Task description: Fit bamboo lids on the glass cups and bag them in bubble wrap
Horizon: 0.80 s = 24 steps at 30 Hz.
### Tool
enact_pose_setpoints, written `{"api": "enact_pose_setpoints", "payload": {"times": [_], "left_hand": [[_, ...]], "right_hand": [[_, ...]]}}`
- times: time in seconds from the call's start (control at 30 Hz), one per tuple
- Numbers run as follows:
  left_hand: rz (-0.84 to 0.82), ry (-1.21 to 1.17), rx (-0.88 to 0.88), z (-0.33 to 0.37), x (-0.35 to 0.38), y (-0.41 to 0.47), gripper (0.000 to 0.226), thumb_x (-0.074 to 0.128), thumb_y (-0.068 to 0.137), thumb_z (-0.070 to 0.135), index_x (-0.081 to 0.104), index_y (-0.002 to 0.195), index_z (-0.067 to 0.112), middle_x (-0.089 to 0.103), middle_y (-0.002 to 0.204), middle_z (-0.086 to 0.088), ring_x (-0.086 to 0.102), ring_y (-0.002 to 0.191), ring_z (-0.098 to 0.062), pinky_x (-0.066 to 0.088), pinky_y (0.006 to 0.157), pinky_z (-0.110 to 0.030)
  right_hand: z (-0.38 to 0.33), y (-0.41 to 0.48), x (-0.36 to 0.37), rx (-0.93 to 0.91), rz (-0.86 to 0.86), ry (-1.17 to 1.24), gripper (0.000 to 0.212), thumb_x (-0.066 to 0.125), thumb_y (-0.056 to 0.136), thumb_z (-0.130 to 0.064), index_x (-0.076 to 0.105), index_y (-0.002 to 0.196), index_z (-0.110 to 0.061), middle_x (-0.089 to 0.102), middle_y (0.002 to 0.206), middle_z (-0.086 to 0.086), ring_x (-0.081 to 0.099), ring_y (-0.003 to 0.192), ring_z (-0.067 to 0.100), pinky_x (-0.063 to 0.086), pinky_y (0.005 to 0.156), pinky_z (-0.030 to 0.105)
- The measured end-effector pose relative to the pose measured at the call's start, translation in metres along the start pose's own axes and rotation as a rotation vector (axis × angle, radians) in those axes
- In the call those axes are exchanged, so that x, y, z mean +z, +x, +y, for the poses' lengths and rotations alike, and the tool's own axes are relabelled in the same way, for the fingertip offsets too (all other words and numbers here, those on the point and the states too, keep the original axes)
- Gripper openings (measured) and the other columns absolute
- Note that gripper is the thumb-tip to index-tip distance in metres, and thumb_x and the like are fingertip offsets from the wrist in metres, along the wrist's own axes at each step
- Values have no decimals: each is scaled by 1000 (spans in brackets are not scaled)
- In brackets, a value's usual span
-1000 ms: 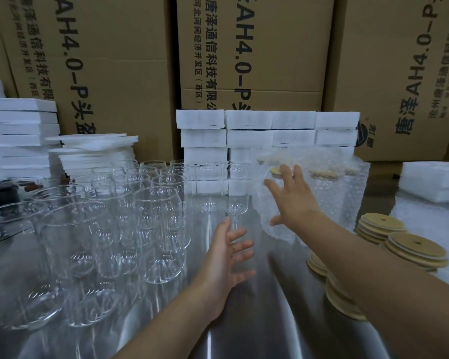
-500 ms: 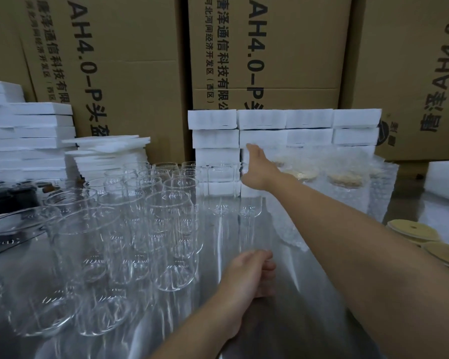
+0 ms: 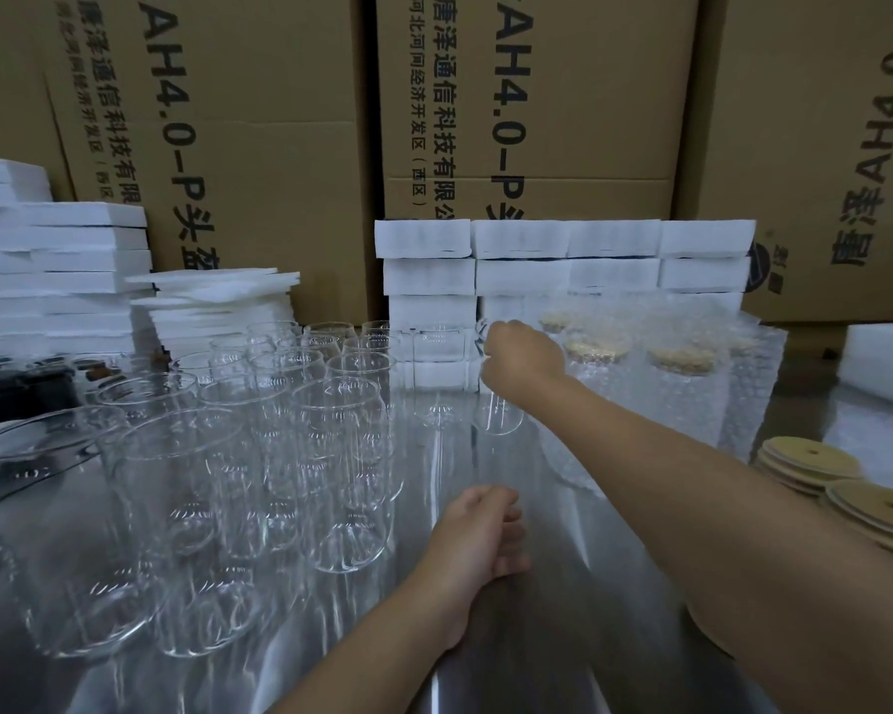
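Several clear glass cups (image 3: 341, 435) stand crowded on the left half of a shiny metal table (image 3: 563, 636). My right hand (image 3: 524, 355) reaches far forward and grips the rim of one glass cup (image 3: 498, 409) at the back of the group. My left hand (image 3: 478, 533) rests on the table near the middle, fingers loosely curled, holding nothing. Bubble-wrapped cups with bamboo lids (image 3: 656, 373) stand just right of my right hand. Loose bamboo lids (image 3: 846, 487) lie stacked at the right edge.
White foam blocks (image 3: 563, 260) are stacked behind the cups, with more foam sheets (image 3: 63, 270) at the left and a foam piece (image 3: 882, 358) at the right. Large cardboard boxes (image 3: 527, 105) form a wall at the back. Dark items (image 3: 16, 394) sit at far left.
My right hand left the bubble-wrapped cups, swung left and closed on a cup's rim. My left hand went from spread fingers to loosely curled on the table.
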<state>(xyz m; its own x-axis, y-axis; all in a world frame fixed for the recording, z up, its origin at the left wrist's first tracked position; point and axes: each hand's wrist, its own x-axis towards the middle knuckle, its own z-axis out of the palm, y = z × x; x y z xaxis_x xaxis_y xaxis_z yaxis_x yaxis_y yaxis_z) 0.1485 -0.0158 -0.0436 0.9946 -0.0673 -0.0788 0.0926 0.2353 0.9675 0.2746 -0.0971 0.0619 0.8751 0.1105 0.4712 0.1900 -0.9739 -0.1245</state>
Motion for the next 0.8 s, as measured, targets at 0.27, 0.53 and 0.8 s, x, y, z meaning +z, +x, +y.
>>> {"api": "enact_pose_setpoints", "payload": {"times": [0.27,0.53,0.8], "left_hand": [[34,22,56,-2,-4,2,86,71,84,6,17,150,22,54,122,-12,62,72,-15,57,57,-28],[152,-81,209,-1,-6,9,89,71,81,-6,19,150,15,57,92,-14,60,62,-13,55,54,-21],[89,-15,164,1,-15,10,33,58,84,-12,52,113,2,61,93,-25,55,75,-23,45,60,-23]], "right_hand": [[-24,-51,-76,-34,263,376,19,53,80,-8,57,95,-19,51,98,-4,49,86,17,34,60,28],[-16,-134,-55,-151,318,676,14,65,81,-16,56,81,-27,51,80,-13,48,76,3,34,63,12],[-3,-161,3,-114,625,955,13,42,81,-35,48,93,-32,31,128,-14,39,114,6,33,93,11]]}}
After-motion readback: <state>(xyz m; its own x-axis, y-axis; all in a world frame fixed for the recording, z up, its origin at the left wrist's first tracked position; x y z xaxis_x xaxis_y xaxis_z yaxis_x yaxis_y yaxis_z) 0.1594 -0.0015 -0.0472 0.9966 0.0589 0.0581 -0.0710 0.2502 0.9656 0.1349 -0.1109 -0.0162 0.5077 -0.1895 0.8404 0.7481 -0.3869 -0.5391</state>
